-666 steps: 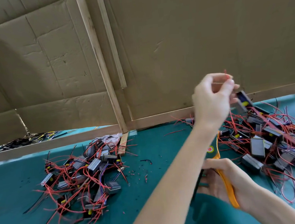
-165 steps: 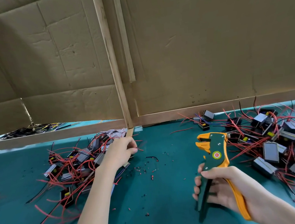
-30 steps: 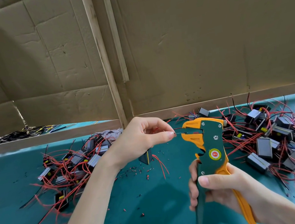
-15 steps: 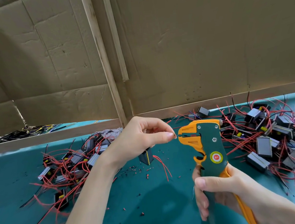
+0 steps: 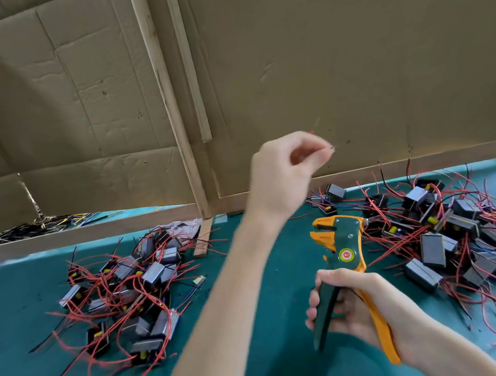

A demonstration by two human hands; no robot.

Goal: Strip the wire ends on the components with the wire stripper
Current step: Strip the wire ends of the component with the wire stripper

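Holding stripper (image 5: 340,245) upright by its handles in right hand (image 5: 359,307), above mat (image 5: 12,313) between component piles (image 5: 135,287), leaves its jaws reachable for raised left hand (image 5: 284,169), which pinches a blurred wire (image 5: 331,148).

Single head-worn wide view, looking forward and down, close over teal table (image 5: 17,313), facing cardboard wall (image 5: 349,59)

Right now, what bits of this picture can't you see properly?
Head view, all of it:
Left hand: motion-blurred; the thin strand it pinches is too small to name.
Wire stripper: handles partly hidden by the right hand gripping them.
Right pile of components: cut off by the frame's right edge.
Black wires at far left: mostly hidden behind the cardboard wall.
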